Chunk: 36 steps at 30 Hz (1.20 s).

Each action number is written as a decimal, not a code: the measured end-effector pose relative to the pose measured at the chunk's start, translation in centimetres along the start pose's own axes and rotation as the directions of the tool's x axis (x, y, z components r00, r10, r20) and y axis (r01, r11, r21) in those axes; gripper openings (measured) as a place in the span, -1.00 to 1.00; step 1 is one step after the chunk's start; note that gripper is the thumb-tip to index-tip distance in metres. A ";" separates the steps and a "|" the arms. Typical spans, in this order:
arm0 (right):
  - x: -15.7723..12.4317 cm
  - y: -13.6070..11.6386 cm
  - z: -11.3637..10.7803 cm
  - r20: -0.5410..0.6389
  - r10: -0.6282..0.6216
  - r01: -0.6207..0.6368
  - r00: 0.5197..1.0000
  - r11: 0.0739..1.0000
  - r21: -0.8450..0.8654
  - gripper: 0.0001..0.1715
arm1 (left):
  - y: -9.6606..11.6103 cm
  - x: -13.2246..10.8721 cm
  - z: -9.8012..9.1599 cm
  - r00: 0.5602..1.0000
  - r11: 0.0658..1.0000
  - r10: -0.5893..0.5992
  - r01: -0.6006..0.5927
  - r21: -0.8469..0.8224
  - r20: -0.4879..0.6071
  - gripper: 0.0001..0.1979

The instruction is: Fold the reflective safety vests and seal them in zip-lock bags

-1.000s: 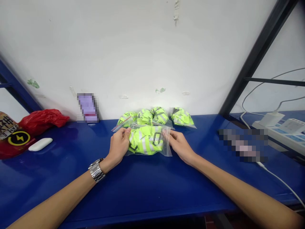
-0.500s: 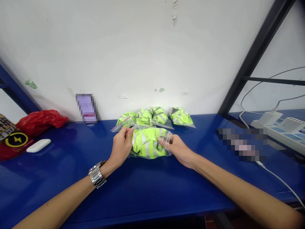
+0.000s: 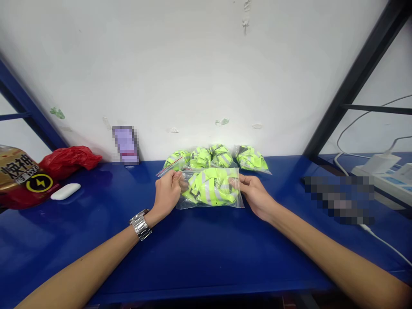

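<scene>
Between my two hands is a clear zip bag (image 3: 210,186) with bright yellow-green fabric and silvery reflective strips folded inside. My left hand (image 3: 168,191), below a metal wristwatch, pinches the bag's left end. At the other end, my right hand (image 3: 254,193) grips the plastic near its right edge, the thumb lying over the front. Behind it, along the wall, several similar bags lie in a row: one bag (image 3: 175,161) with a red-lined edge at the left, a bag (image 3: 220,156) in the middle, and a bag (image 3: 252,159) a little apart at the right.
A blue tabletop (image 3: 199,257) spans the view. On the left are a bottle (image 3: 22,180), a red plastic bag (image 3: 71,161), a white case (image 3: 65,192) and a propped phone (image 3: 126,145). A blurred device (image 3: 341,199) with a cable and a power strip (image 3: 383,174) occupy the right.
The held bag now lies flatter and stretched wider, its plastic showing more at both ends. My right hand has moved to its right edge. The whole view has shifted slightly.
</scene>
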State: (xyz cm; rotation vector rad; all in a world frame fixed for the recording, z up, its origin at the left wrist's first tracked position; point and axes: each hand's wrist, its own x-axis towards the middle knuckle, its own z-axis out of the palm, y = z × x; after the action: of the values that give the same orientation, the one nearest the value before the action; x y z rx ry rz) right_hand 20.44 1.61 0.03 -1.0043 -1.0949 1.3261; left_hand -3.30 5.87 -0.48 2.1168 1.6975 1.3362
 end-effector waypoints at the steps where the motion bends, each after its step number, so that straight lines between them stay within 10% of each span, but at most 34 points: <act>1: 0.0 0.0 0.0 -0.003 -0.005 0.005 1.000 1.000 0.013 -0.46 | -0.2 0.1 0.0 1.000 1.000 0.004 -0.004 0.012 -0.002 -0.64; 24: -1.1 0.4 -3.8 0.037 0.038 -0.043 0.999 0.989 0.142 -0.71 | -5.8 1.9 -1.8 0.956 0.861 0.179 -0.267 0.432 0.234 -0.73; 36: -0.3 0.8 -4.8 -0.156 0.083 -0.064 0.984 0.990 0.123 -0.74 | -7.3 1.6 -3.0 0.927 0.782 0.170 -0.334 0.527 0.335 -0.67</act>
State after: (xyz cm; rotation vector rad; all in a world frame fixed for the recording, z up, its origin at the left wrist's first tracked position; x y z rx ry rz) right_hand 24.97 1.57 -1.84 -1.0527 -0.8557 1.3283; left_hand -10.70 8.65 -2.04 2.7840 1.9148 0.5390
